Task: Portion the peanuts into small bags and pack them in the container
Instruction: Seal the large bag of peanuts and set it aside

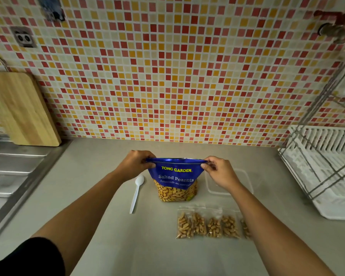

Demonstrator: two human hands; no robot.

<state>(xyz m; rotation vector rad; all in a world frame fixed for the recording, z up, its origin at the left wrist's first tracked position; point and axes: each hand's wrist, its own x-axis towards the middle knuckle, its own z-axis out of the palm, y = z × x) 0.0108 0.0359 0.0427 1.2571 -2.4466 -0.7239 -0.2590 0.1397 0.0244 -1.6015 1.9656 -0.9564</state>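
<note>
Both hands are up at the mouth of the blue peanut bag (176, 180), which stands upright on the grey tabletop (100, 196): the left hand (134, 163) pinches the top edge at its nine o'clock corner, and the right hand (217, 170) pinches the three o'clock corner between thumb and curled fingers. The top edge looks drawn flat between them. Peanuts show through the clear window low on the bag's front. A white plastic spoon (136, 193) lies just beside the bag at eight o'clock, bowl pointing away from the person. At three o'clock sits a clear container (245, 182), partly hidden behind the right wrist. At five o'clock, nearer the person, a row of small bags (207, 226) filled with peanuts lies flat side by side, the last one half covered by the right forearm. Farther off, a wooden cutting board (18, 110) leans on the tiled wall (177, 76) at ten o'clock above a steel sink (12, 168), and a white dish rack (323, 170) stands at three o'clock.
</note>
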